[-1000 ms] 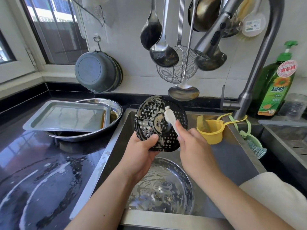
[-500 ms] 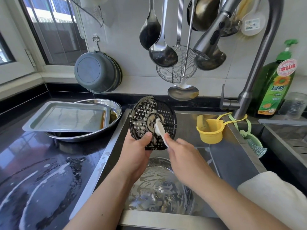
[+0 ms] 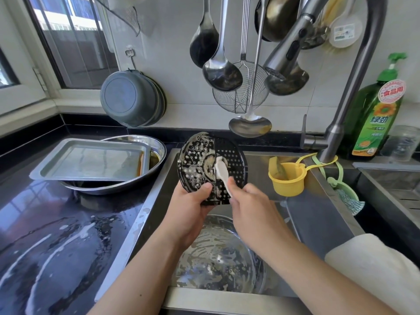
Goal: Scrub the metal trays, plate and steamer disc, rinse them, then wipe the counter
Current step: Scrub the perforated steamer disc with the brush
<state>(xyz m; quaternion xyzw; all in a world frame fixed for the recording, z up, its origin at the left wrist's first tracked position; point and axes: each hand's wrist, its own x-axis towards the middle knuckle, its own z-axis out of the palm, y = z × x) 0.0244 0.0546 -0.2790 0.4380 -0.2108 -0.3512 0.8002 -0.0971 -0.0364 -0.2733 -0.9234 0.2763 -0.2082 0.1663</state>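
Steel sink (image 3: 159,192) set into a wet black counter (image 3: 56,223), white tiled wall behind, and right over the basin is the black perforated steamer disc (image 3: 197,164), held up nearly on edge and tilted toward the camera, suds across its left half. The left hand (image 3: 193,208) grips its lower rim, thumb curled over the front face, fingers behind. The right hand (image 3: 250,205) pinches a small white brush (image 3: 221,171), its head pressed against the disc's center hub. Directly below, in the basin, sits a round steel bowl (image 3: 218,264), foamy inside, with both forearms crossing above it. The disc's top edge rides just under a hanging ladle (image 3: 250,126), so headroom there is tight; more ladles and a wire skimmer (image 3: 236,96) dangle above, and the pull-down faucet (image 3: 288,48) head points down to the upper right. To the right of the disc, a yellow cup (image 3: 287,178) hangs at the sink's divider, close to the right hand's knuckles. Left of the sink's rim, well apart from the disc, a rectangular metal tray (image 3: 91,160) lies across a round steel basin (image 3: 156,151). Streaks of soapy water cover the counter in front of them. A green dish soap bottle (image 3: 377,119) stands far right.
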